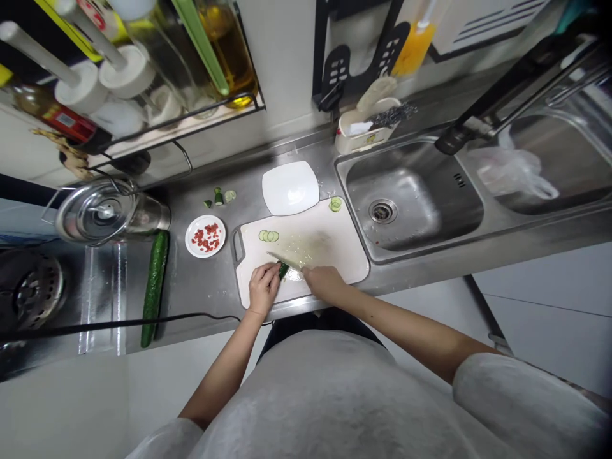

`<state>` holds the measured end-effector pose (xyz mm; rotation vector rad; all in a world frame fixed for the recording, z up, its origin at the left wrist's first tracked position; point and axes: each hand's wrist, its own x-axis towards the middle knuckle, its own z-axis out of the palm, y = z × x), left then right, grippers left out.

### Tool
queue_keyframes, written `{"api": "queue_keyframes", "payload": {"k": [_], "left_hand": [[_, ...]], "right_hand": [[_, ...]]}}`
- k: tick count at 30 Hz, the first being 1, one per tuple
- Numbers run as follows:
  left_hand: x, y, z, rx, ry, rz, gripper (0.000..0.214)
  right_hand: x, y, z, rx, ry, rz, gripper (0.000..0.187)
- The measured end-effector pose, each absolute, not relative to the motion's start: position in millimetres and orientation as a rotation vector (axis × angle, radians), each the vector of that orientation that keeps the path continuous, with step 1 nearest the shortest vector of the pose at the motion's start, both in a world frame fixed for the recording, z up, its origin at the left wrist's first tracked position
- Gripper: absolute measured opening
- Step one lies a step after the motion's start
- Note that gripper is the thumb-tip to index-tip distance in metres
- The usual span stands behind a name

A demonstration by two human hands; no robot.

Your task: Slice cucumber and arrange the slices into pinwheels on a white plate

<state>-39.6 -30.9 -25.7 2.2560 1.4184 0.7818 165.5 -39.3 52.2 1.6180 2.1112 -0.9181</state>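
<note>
A white cutting board point(329, 245) lies on the steel counter in front of me. My left hand point(262, 288) is curled over a short piece of cucumber point(284, 270) near the board's front edge. My right hand point(324, 282) is closed on the handle of a knife point(285, 260), whose blade points left and rests against the cucumber piece. A few cucumber slices point(268, 236) lie further back on the board, and more slices point(335, 204) sit at its far right corner.
An empty white square plate point(290, 187) sits behind the board. A small round dish of red bits point(205, 236) and a whole cucumber point(155, 287) lie to the left, beside a steel pot point(102, 213). A double sink point(411, 204) is to the right. A black cable point(119, 323) runs along the counter's front.
</note>
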Motion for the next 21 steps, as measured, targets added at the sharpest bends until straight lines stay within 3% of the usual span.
{"api": "queue_keyframes", "payload": {"k": [6,13,21], "left_hand": [[-38.6,-34.9,-21.9,2.245,1.502,0.774,0.025],[-24.6,-20.5,4.3,1.988,1.724,1.002,0.03],[15.9,1.0,42.4,2.091,1.463,0.399,0.023]], "right_hand": [[185.2,-51.1,61.6,1.716,2.186,-0.759,0.031],[218.1,-57.0,72.2,1.688,2.262,-0.489,0.047],[225.0,-67.5,83.4,1.61,2.329,-0.369,0.048]]}}
